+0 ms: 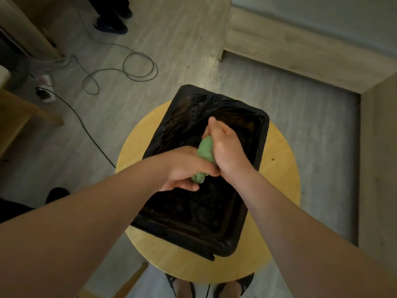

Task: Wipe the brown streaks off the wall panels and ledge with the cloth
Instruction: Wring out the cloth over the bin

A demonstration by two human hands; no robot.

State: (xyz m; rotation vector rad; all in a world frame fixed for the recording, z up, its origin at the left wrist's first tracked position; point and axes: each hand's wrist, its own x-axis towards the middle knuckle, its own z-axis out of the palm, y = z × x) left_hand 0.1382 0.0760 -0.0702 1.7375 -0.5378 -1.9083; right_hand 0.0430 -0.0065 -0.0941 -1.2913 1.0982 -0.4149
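A green cloth [205, 149], bunched into a twisted roll, is held over a black basin. My left hand [186, 168] grips its lower end and my right hand [225, 147] grips its upper end, fingers curled round it. The basin [261, 134] is rectangular, lined with a black plastic bag, and stands on a round yellow stool [279, 168]. Most of the cloth is hidden inside my two fists. No wall panels with brown streaks show in this view.
Grey cables [137, 67] and a black cord [81, 125] lie on the wood-look floor to the left. A power strip [45, 95] sits nearby. A pale wooden ledge [300, 54] runs along the upper right. Another person's dark shoes [111, 26] stand at the top.
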